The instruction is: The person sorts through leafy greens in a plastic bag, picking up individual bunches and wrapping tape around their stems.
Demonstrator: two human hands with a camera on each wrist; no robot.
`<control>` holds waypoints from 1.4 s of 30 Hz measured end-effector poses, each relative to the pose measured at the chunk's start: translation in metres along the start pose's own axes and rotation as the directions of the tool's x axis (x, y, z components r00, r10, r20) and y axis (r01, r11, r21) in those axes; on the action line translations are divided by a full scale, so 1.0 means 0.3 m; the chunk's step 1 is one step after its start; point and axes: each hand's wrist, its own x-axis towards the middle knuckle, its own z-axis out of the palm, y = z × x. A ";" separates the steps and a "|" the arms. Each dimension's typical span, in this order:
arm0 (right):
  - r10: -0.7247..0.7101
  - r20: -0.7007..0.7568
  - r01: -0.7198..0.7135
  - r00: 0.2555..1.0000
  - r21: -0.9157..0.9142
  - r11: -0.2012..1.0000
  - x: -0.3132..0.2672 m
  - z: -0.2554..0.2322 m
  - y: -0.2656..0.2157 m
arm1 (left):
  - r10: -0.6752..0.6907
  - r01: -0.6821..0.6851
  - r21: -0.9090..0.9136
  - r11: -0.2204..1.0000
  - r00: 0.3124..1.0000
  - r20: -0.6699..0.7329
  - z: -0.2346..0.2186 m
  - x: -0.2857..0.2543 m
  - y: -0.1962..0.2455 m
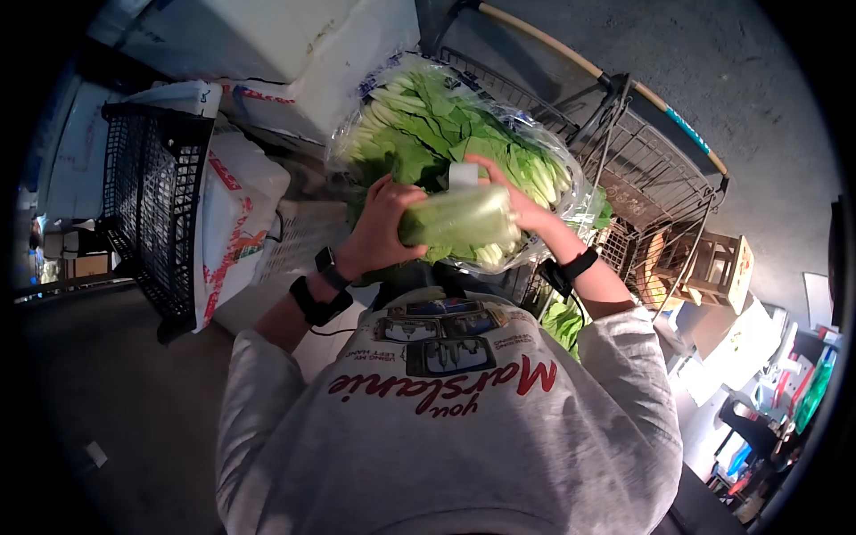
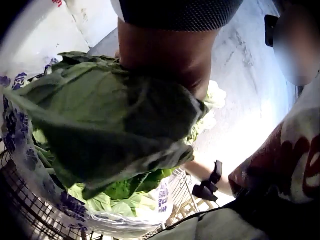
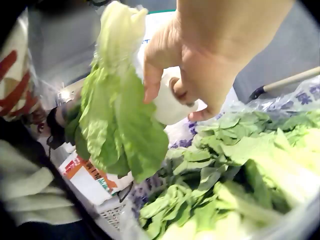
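Note:
Over a big bag of greens, my left hand (image 1: 383, 219) grips a bunch of leafy greens (image 1: 462, 219) round its leafy end. Its pale stalks point to the right and a shiny clear film covers part of it. Dark leaves of the bunch (image 2: 95, 112) hide most of the left hand in the left wrist view. My right hand (image 3: 205, 65) holds a white roll (image 3: 170, 105), with a finger in its hollow core, right beside the bunch. The large clear bag (image 1: 343, 147) with purple print is full of loose greens (image 1: 419, 111) just beneath both hands.
A wire cart (image 1: 642, 192) with a long handle (image 1: 544, 42) stands around and right of the bag. White foam boxes (image 1: 245, 45) are stacked at the back left, near a black plastic crate (image 1: 156, 196). A wooden stool (image 1: 713, 263) stands at the right.

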 end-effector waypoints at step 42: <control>0.103 -0.166 -0.099 0.981 0.032 0.995 0.176 0.067 -0.122 | 0.157 -0.228 0.286 0.931 0.955 0.250 -0.215 0.103 -0.051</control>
